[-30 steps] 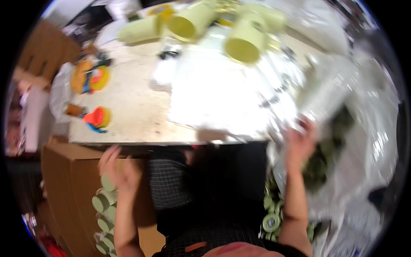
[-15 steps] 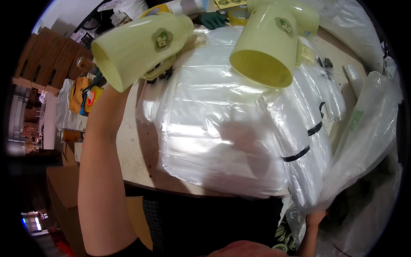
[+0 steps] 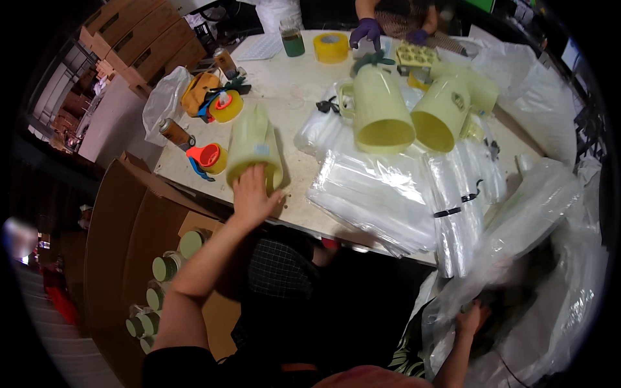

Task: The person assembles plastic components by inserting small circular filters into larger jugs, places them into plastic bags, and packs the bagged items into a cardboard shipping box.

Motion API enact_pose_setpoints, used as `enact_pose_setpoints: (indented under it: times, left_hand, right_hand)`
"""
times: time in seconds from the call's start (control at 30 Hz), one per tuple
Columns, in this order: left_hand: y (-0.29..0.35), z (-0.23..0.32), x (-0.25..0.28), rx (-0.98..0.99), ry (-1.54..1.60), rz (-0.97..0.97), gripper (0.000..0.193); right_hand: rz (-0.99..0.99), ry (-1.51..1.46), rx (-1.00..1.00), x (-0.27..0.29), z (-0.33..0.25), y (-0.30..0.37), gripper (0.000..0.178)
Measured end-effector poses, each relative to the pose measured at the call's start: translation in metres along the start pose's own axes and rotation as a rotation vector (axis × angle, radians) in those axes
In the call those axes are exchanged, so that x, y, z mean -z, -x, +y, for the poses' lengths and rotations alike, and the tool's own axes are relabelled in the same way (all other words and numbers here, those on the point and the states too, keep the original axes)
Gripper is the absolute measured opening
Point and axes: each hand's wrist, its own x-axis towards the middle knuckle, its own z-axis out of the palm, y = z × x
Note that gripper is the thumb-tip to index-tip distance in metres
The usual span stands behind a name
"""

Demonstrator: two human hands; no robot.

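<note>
A pale yellow plastic jug (image 3: 253, 145) lies on the table with its open end toward me. My left hand (image 3: 252, 194) is at that end, its fingers over the rim and into the mouth, the thumb outside. Low on the right, my right hand (image 3: 474, 317) reaches among folds of a large clear plastic bag (image 3: 511, 229). Its fingers are bent around something I cannot make out. A second jug (image 3: 381, 107) and a third jug (image 3: 446, 110) rest on a stack of clear plastic bags (image 3: 375, 187), mouths toward me. Bundles with black ties (image 3: 449, 212) lie beside the stack.
Tape dispensers (image 3: 210, 155) and small bottles (image 3: 174, 132) stand at the table's left. A jar (image 3: 292, 39) and a tape roll (image 3: 331, 48) are farther back. Opposite, another person's purple-gloved hand (image 3: 367, 32) shows. A cardboard box (image 3: 136, 220) holds several green-topped containers (image 3: 164, 268).
The view has widened over the table. My left hand, hidden behind a jug before, now shows at a jug's mouth on the left. My right hand shows deeper among the bag's folds.
</note>
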Motion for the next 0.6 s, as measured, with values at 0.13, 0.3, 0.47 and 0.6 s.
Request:
enact_pose_setpoints:
  times: [0.13,0.3,0.47,0.6]
  left_hand:
    - [0.023,-0.015,-0.013,0.558,0.698,0.022,0.058]
    - [-0.006,-0.007,-0.012,0.934,1.151,0.342,0.048]
    - [0.035,0.014,0.073,0.629,1.542,0.203,0.045]
    - [0.084,0.035,0.120,0.766,1.894,0.097,0.041]
  right_hand:
    - [0.240,-0.244,0.056,0.044,0.001,0.048,0.073]
    - [0.019,-0.985,0.177,0.086,-0.070,0.161,0.072]
    - [0.144,-1.124,0.214,0.069,-0.128,0.203,0.060]
    - [0.064,-1.359,0.200,0.086,-0.120,0.189,0.060]
